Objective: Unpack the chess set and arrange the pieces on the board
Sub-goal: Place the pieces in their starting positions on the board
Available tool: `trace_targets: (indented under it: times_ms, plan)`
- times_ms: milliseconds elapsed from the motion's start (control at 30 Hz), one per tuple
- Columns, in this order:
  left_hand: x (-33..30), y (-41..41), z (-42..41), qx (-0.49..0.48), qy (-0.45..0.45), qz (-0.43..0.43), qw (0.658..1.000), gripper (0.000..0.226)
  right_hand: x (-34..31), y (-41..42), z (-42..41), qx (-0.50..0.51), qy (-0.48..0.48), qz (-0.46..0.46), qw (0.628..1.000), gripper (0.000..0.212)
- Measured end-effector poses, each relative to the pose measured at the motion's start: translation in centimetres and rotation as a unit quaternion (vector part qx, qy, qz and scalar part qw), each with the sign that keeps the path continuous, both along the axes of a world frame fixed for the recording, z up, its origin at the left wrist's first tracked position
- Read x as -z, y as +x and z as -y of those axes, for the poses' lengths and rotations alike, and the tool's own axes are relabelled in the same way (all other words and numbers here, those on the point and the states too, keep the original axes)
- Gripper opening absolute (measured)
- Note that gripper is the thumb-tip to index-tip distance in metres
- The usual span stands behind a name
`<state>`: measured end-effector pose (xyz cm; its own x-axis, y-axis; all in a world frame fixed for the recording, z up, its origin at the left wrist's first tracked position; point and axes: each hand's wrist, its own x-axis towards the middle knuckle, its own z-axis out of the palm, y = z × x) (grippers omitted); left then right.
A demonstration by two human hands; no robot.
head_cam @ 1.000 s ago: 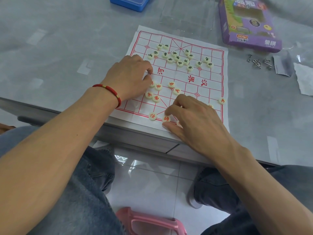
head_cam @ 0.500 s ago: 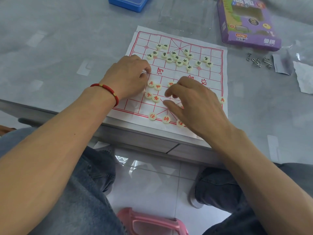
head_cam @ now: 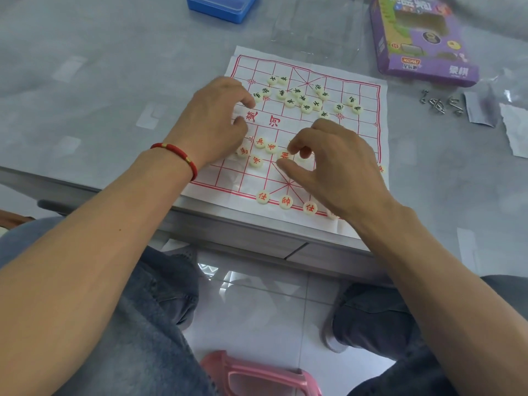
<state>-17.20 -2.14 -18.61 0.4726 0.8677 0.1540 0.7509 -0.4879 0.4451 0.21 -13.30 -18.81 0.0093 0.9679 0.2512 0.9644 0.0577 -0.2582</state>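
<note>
1. Board (head_cam: 368, 155): a paper xiangqi sheet with red grid lines is lying flat at the near edge of the grey counter (head_cam: 85, 90), close enough for both my hands to be working over it.
2. Right hand (head_cam: 340, 170): I am curling its fingers down over the near half of the board, thumb and forefinger closing on a red-lettered piece (head_cam: 285, 156). Whether it is already pinched or only touched, I cannot tell.
3. Left hand (head_cam: 217, 121): I am hovering it over the board's left side with fingers bent. It is grasping nothing that I can see, though anything under the palm is hidden.
4. Red pieces, placed: two advisors (head_cam: 263, 197) and a general (head_cam: 286, 202) are sitting in a row on the near edge line, judged to be their home points.
5. Red pieces, loose (head_cam: 260, 142): a small cluster is waiting beside my left hand, judged to be unsorted stock.
6. Black pieces (head_cam: 303, 98): these are lying scattered on the far half, off the line crossings, so that side is judged not yet arranged.
7. Purple box (head_cam: 423, 50): the packaging is lying beyond the board to the right, out of the way.
8. Blue case (head_cam: 223, 7): it is sitting at the far edge of view.
</note>
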Motion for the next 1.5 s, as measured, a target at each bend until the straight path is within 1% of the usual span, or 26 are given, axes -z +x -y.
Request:
trace_targets:
  times_ms: [33,67,100,133,200,233,300,333,400,467,533,600,733,867,967,1100,1167,1267,1400,1500]
  plan:
    - [-0.3,-0.2,0.4,-0.001,0.029,0.024,0.999,0.027,-0.1,0.0,0.3,0.004,0.014,-0.010,1.000,0.031]
    - [-0.7,-0.4,1.1,0.006,0.032,0.054,0.998,0.022,-0.2,0.0,0.6,0.004,0.028,-0.017,0.999,0.031]
    - [-1.1,-0.6,2.0,0.020,-0.002,0.094,0.995,0.019,-0.4,-0.2,0.9,0.001,0.042,-0.021,0.999,0.031]
    - [-1.5,-0.8,3.0,0.036,-0.074,0.135,0.987,0.017,-0.6,-0.4,1.1,-0.003,0.057,-0.023,0.998,0.031]
    - [-2.0,-1.0,4.8,0.057,-0.244,0.206,0.946,0.013,-0.8,-0.9,1.5,-0.015,0.085,-0.027,0.996,0.031]
    - [-2.0,-1.3,5.2,0.055,-0.288,0.231,0.928,0.011,-0.8,-1.2,1.6,-0.024,0.091,-0.026,0.995,0.032]
    - [-2.0,-1.9,5.5,0.035,-0.316,0.254,0.914,0.010,-0.8,-1.9,1.9,-0.047,0.084,-0.014,0.995,0.034]
    - [-2.1,-2.2,5.4,0.024,-0.314,0.248,0.916,0.011,-0.9,-2.0,1.9,-0.055,0.075,-0.008,0.996,0.035]
    - [-2.0,-3.2,5.0,0.009,-0.287,0.196,0.938,0.012,-1.8,-1.3,2.0,-0.046,0.061,-0.013,0.997,0.036]
    - [-1.8,-4.4,4.8,0.010,-0.268,0.141,0.953,0.013,-2.9,0.8,2.2,-0.013,0.064,-0.040,0.997,0.028]
    - [-1.4,-5.1,5.1,0.024,-0.268,0.110,0.957,0.013,-3.5,3.2,2.9,0.023,0.067,-0.069,0.995,0.019]
    - [-1.0,-5.2,5.5,0.040,-0.259,0.082,0.962,0.013,-3.3,4.8,3.7,0.054,0.039,-0.080,0.995,0.016]
    - [-0.4,-4.5,5.4,0.065,-0.211,0.029,0.975,0.013,-2.4,5.3,4.0,0.067,-0.016,-0.075,0.995,0.015]
    - [-0.1,-4.2,5.3,0.081,-0.172,0.005,0.982,0.015,-2.1,4.7,3.5,0.047,-0.027,-0.073,0.996,0.016]
    - [0.1,-4.2,5.1,0.092,-0.166,-0.004,0.982,0.015,-1.5,4.8,3.5,0.042,-0.041,-0.068,0.996,0.016]
    - [0.1,-4.5,4.9,0.094,-0.172,0.017,0.980,0.017,-1.0,5.0,3.2,0.042,-0.049,-0.061,0.996,0.017]
    - [0.0,-4.8,4.9,0.095,-0.161,0.021,0.982,0.018,-0.9,5.0,3.1,0.037,-0.055,-0.053,0.996,0.018]
    - [-0.2,-5.2,4.9,0.116,-0.141,0.002,0.983,0.021,-0.7,4.9,3.0,0.030,-0.069,-0.043,0.996,0.017]
    - [-0.3,-5.4,4.9,0.142,-0.136,-0.031,0.980,0.028,-0.4,4.6,3.0,0.032,-0.077,-0.037,0.996,0.016]
    - [-0.3,-5.4,4.9,0.151,-0.127,-0.054,0.979,0.027,-0.4,4.1,2.8,0.033,-0.092,-0.035,0.995,0.019]
